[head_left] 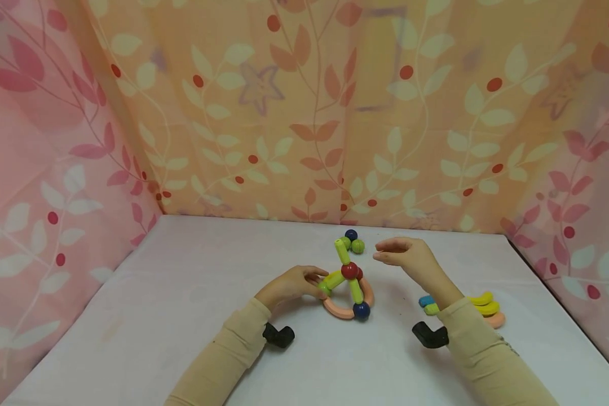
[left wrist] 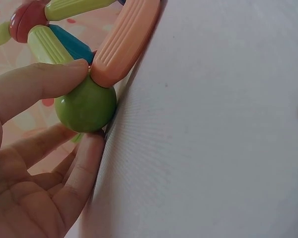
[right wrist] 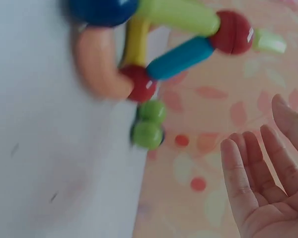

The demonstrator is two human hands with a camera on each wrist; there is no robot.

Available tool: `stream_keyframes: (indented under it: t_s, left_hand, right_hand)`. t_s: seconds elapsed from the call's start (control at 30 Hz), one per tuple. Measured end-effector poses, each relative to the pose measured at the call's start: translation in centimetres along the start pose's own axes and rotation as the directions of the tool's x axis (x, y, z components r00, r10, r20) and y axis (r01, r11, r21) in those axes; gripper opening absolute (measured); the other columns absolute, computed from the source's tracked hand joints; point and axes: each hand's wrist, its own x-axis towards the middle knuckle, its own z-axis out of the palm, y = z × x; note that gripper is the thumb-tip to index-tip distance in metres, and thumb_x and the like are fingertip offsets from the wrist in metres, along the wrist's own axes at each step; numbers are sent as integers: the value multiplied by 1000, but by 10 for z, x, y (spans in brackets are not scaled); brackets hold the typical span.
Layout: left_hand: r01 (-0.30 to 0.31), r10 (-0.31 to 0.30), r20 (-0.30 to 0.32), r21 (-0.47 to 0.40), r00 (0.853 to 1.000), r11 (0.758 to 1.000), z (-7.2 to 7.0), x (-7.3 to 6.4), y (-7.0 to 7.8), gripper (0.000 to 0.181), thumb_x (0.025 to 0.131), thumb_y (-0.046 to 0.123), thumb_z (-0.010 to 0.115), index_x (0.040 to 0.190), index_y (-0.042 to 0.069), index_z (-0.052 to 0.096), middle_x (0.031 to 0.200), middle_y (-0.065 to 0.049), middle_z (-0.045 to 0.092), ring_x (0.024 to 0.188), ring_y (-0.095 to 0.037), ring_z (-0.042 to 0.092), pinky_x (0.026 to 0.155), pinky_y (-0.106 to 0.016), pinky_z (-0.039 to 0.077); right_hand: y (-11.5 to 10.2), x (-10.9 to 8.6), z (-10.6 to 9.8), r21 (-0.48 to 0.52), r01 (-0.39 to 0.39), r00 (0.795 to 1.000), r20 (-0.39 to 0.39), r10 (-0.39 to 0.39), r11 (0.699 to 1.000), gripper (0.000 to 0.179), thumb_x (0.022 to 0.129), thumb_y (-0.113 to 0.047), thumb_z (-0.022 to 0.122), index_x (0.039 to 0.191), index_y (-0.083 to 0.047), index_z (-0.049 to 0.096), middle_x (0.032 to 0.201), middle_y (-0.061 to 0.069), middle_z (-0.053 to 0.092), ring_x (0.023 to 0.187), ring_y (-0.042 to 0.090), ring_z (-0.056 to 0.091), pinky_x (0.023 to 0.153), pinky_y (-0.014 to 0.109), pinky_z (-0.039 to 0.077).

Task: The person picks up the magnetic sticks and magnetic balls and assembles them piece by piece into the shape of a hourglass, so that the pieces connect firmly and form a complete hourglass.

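Observation:
A small frame of magnetic-looking rods and balls stands on the table. Curved orange rods (head_left: 339, 309) form its base, and light green rods (head_left: 356, 291) slope up to a red ball (head_left: 349, 270), with one green rod (head_left: 342, 251) jutting above it. A blue rod (right wrist: 181, 57) and a yellow rod (right wrist: 136, 42) also show in the right wrist view. My left hand (head_left: 293, 283) pinches the green ball (left wrist: 87, 105) at the base's left corner between thumb and fingers. To the right of the frame, my right hand (head_left: 408, 256) hovers with fingers extended, holding nothing.
Two green balls (head_left: 357, 246) and a dark blue ball (head_left: 351, 234) lie behind the frame. Beside the right forearm are blue (head_left: 426, 301), yellow (head_left: 487, 309) and orange rods (head_left: 496, 320), partly hidden by the sleeve. Patterned curtains (head_left: 304, 113) border the table's back and sides.

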Motion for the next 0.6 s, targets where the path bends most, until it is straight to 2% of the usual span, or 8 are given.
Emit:
stream_keyframes:
  t_s: [0.17, 0.4, 0.6]
  left_hand:
    - [21, -21, 0, -7, 1000, 1000, 0, 0, 0, 58, 79, 22, 85, 132, 17, 63, 118, -5, 65, 107, -19, 57, 106, -45, 44]
    - [45, -45, -7, -12, 999, 999, 1, -1, 1, 57, 79, 22, 84, 132, 18, 63, 118, -5, 64, 108, -20, 56, 107, -46, 44]
    - [49, -49, -7, -19, 999, 999, 2, -1, 3, 57, 79, 22, 85, 132, 18, 63, 118, -4, 64, 108, -19, 56, 106, -46, 44]
  right_hand:
    - [28, -11, -24, -78, -57, 998, -24, 55, 995, 67, 82, -56, 74, 128, -8, 65, 130, 13, 67, 121, 30, 59, 105, 53, 46]
    - [54, -26, -46, -108, -72, 997, -8, 72, 992, 74, 83, -59, 71, 134, -7, 59, 132, 14, 65, 122, 31, 58, 105, 54, 44]
    - [71, -33, -57, -131, -94, 995, 21, 97, 987, 72, 86, -55, 70, 137, -6, 56, 138, 19, 60, 128, 36, 53, 108, 67, 34]
